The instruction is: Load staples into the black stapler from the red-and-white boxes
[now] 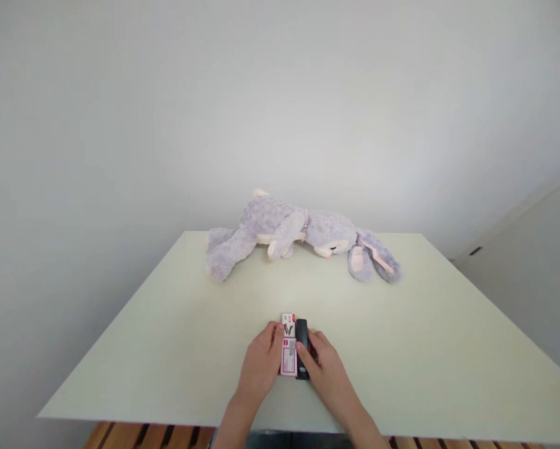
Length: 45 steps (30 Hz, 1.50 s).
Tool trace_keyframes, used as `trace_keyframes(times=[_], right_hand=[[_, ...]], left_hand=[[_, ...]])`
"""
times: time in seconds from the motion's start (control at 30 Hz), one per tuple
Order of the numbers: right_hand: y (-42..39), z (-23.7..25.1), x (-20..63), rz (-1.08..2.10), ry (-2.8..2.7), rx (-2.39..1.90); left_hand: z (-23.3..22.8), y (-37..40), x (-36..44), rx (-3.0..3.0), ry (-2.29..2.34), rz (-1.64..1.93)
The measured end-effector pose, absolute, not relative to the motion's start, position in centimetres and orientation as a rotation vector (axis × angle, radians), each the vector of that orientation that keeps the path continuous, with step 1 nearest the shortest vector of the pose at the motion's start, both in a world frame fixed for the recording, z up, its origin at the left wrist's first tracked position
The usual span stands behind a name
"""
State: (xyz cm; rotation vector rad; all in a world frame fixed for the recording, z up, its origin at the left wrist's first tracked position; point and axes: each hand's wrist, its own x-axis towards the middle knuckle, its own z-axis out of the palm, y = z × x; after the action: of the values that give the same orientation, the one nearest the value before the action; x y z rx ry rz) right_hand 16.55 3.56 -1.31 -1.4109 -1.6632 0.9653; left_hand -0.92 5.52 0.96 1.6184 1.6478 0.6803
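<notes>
Both hands rest on the near part of the pale green table (168,349), meeting over two small things at the middle. Left hand (261,365) lies with its fingers loosely curled against the left edge of a small white and pink card pack (288,357), touching rather than gripping it. Just right of that pack, touching it, sits a black stapler-like device (301,340); the right hand (324,368) has its fingers folded over the device's right side and seems to hold it. Judging by looks, the pack is light, stiff card, best pinched by its long edges; the device looks hard, denser, smooth, best clasped across its body. Well beyond the fingertips lies a soft grey plush rabbit (299,234).
</notes>
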Motion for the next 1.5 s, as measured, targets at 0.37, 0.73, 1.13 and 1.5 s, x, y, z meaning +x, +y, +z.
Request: trace_keyframes(times=[0.37, 0.73, 1.13, 1.5], right_hand=[[2.5, -3.2, 16.5, 0.942, -1.527, -1.455], [1.3, -2.6, 19.3, 0.909, -1.485, -1.509], [1.7, -2.9, 18.8, 0.841, -1.582, -1.604], [1.0, -0.8, 19.4, 0.755, -1.753, -1.591]], left_hand=[[0.7, 0.7, -2.2, 1.750, 2.045, 0.649], [-0.5, 7.7, -9.2, 1.798, 2.098, 0.720], [-2.1, 1.4, -13.6, 2.226, 1.787, 0.539], [-0.5, 0.4, -5.6, 2.176, 1.747, 0.697]])
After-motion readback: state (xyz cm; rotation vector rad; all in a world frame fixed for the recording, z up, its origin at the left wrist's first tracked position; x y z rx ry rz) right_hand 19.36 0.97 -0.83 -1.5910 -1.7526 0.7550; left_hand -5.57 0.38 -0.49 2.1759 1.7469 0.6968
